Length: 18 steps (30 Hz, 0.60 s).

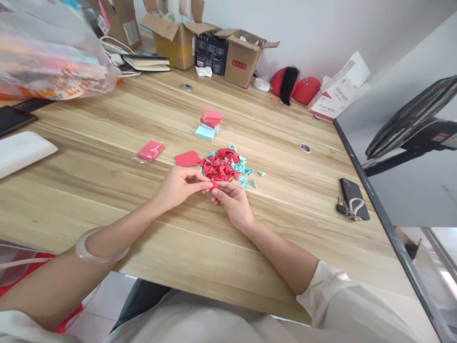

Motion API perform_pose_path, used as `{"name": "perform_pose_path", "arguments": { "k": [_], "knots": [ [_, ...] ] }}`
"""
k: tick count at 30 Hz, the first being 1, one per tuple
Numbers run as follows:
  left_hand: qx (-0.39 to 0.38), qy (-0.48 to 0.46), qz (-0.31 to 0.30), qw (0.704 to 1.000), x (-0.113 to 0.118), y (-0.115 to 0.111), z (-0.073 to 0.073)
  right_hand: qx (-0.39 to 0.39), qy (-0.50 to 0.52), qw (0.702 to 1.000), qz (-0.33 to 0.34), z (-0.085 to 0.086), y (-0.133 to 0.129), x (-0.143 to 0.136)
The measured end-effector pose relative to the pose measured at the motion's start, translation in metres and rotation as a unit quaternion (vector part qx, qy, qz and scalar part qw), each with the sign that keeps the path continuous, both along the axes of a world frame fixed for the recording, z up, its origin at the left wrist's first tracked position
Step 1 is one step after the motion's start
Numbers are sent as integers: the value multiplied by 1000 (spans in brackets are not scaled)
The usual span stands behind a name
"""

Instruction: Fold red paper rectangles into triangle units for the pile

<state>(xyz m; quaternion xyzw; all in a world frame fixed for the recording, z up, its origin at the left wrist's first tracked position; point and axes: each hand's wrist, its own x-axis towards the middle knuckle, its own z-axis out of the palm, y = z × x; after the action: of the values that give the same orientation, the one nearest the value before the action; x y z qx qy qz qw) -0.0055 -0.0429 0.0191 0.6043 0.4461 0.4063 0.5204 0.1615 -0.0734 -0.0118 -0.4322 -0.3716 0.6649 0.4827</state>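
A small red paper piece [213,185] is pinched between my two hands, close to the wooden table. My left hand [183,186] holds its left side with thumb and fingertips. From the right, my right hand [233,202] grips the same piece, its thumb on the near side. Just beyond my fingers lies a pile of folded red paper pieces [217,166], mixed with folded light blue pieces [243,179] on its right. Flat red paper sheets [187,158] lie left of the pile. Behind it are a red paper stack [212,116] and a light blue paper stack [205,133].
A wrapped red packet [150,150] lies left on the table [285,190]. Cardboard boxes [241,59] line the back wall. A plastic bag [53,52] and a white device [24,151] are at left; a black case with keys [354,199] and a fan [410,119] at right.
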Motion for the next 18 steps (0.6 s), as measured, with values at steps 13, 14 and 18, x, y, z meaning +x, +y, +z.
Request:
{"name": "perform_pose_path", "arguments": {
  "k": [13,14,18],
  "knots": [
    [49,49,-4,998,0,1,-4,10,3,999,-33,-1,-1,-1],
    [42,44,-8,998,0,0,-4,10,4,999,-35,-1,-1,-1],
    [36,40,-13,998,-1,-1,-4,10,-1,999,-35,0,-1,0]
  ]
}}
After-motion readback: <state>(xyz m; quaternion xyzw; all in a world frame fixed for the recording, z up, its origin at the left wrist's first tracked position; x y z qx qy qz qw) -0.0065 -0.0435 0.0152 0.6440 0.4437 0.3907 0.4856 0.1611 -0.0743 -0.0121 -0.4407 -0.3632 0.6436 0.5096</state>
